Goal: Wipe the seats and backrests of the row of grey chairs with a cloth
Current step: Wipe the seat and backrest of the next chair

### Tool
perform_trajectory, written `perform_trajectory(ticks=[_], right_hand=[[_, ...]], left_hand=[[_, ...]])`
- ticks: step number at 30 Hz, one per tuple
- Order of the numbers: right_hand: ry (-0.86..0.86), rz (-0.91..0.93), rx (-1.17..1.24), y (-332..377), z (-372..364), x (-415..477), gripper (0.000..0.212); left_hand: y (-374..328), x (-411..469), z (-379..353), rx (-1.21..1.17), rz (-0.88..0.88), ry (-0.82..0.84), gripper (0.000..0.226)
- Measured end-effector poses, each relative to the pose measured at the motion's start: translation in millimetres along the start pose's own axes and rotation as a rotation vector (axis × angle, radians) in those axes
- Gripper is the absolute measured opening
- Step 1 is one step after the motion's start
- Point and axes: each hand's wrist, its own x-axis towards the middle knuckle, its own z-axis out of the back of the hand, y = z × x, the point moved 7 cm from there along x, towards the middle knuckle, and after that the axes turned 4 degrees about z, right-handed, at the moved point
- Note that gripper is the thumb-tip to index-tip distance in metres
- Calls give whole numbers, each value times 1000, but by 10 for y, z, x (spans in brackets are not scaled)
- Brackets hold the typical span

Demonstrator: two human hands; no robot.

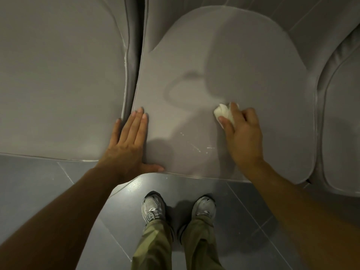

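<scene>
Looking straight down from head height at a row of grey chairs, with the middle seat (224, 94) filling most of the view. The left hand (130, 141) lies flat, palm down, on the front left corner of this seat, fingers straight and close together pointing away from the body, thumb stretched out along the front edge; its bare forearm reaches in from the lower left. The right hand (240, 131) rests on the seat further right, fingers curled around a crumpled white cloth (224, 114), which pokes out past the fingertips and presses against the grey surface. That forearm comes in from the lower right. A few pale smears (194, 146) mark the seat between the hands. The neighbouring left seat (58, 84) and right seat (342, 123) sit just beside it. Below, two grey trainers (153, 208) and olive trousers (155, 242) stand on dark floor tiles (243, 211).
</scene>
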Motion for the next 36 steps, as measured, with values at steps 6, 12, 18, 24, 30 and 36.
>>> perform_trajectory(ticks=[6,12,18,24,30,36], right_hand=[[-57,90,3,600,-352,-455,39],[33,243,69,693,-232,-460,45],[6,-12,-106,459,-339,74,49],[12,365,33,1333,-717,-888,39],[12,234,149,1142,-531,-509,44],[136,282,-22,1439,-773,-711,50]], left_hand=[[122,-81,-27,44,-10,-13,131],[128,-124,-36,42,10,-29,130],[258,-191,-42,72,-12,-33,127],[376,-325,-85,117,-24,-22,129],[408,-372,-72,87,-27,-43,130],[555,-405,-28,61,-10,-57,128]])
